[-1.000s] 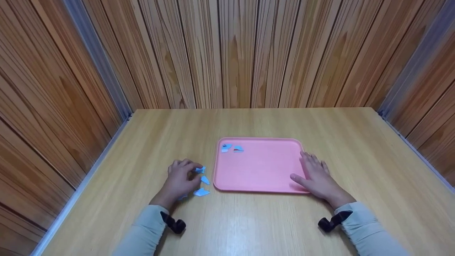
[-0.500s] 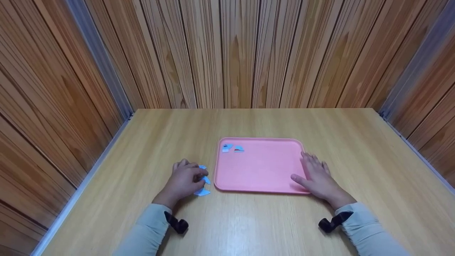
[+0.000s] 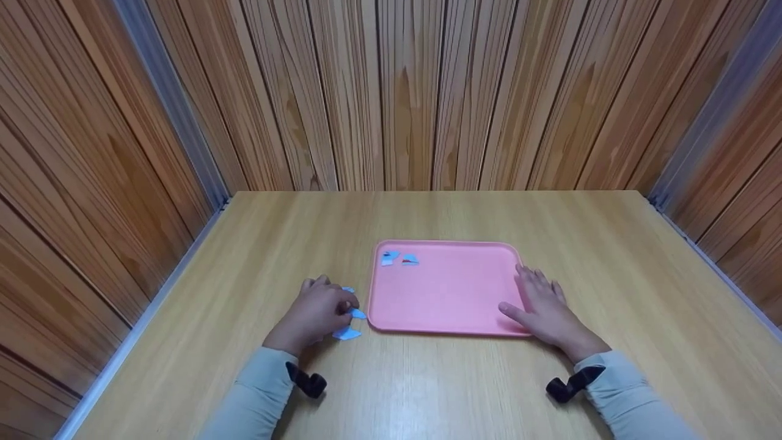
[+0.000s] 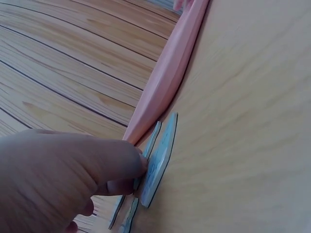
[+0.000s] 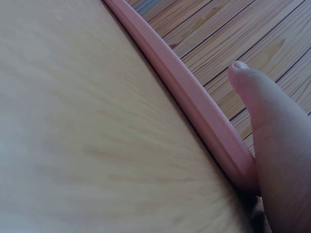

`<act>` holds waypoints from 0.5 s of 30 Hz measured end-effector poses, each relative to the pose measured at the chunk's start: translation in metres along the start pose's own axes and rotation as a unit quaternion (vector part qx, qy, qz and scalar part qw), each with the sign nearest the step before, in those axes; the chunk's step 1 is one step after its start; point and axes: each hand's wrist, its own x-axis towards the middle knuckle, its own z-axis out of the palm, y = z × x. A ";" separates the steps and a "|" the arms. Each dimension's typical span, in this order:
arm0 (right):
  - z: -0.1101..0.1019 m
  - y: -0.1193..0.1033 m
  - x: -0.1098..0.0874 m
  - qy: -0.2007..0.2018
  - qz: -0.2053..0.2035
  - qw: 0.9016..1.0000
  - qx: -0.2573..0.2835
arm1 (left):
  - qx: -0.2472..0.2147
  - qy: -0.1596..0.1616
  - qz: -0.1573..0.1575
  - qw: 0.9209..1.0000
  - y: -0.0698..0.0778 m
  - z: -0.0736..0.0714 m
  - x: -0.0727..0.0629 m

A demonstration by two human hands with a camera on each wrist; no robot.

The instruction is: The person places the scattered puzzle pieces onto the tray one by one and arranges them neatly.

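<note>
My left hand (image 3: 314, 313) is bent over several flat blue puzzle pieces left of the pink tray (image 3: 452, 290). Thumb and fingertips pinch one puzzle piece (image 3: 358, 314) near the tray's left rim; the hand hides part of it. Nearer me lies a second puzzle piece (image 3: 347, 333), which the left wrist view shows as a thin blue slab (image 4: 160, 162). Another piece (image 3: 348, 289) peeks out beyond the fingers. With fingers extended, my right hand (image 3: 547, 311) rests against the tray's right edge, thumb over the rim.
Two blue pieces, one (image 3: 390, 258) at the far left corner and one (image 3: 410, 260) beside it, lie inside the tray. The wooden table (image 3: 446, 385) is bounded by plank walls (image 3: 403, 91) at the back and sides.
My left hand has shifted slightly right, from the far piece to the middle piece, which has slid a little toward the tray. The right hand stays in place.
</note>
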 end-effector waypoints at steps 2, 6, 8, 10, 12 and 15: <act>0.000 -0.001 0.000 -0.002 0.001 1.000 0.001 | -0.004 -0.005 0.002 1.000 -0.001 -0.001 0.000; 0.000 0.000 0.001 -0.007 0.009 1.000 0.002 | 0.002 -0.005 0.023 1.000 -0.003 -0.002 0.000; 0.000 0.000 0.001 -0.010 0.011 1.000 0.004 | 0.019 0.000 0.041 0.999 -0.004 -0.002 0.000; 0.001 0.000 0.001 -0.012 0.012 1.000 0.004 | 0.042 0.009 0.064 0.997 -0.006 -0.002 0.000; 0.001 0.001 0.002 -0.013 0.012 1.000 0.005 | 0.061 0.021 0.088 0.994 -0.008 -0.003 0.000; 0.000 0.001 0.002 -0.008 0.007 1.000 0.007 | 0.071 0.039 0.114 0.990 -0.012 -0.005 0.001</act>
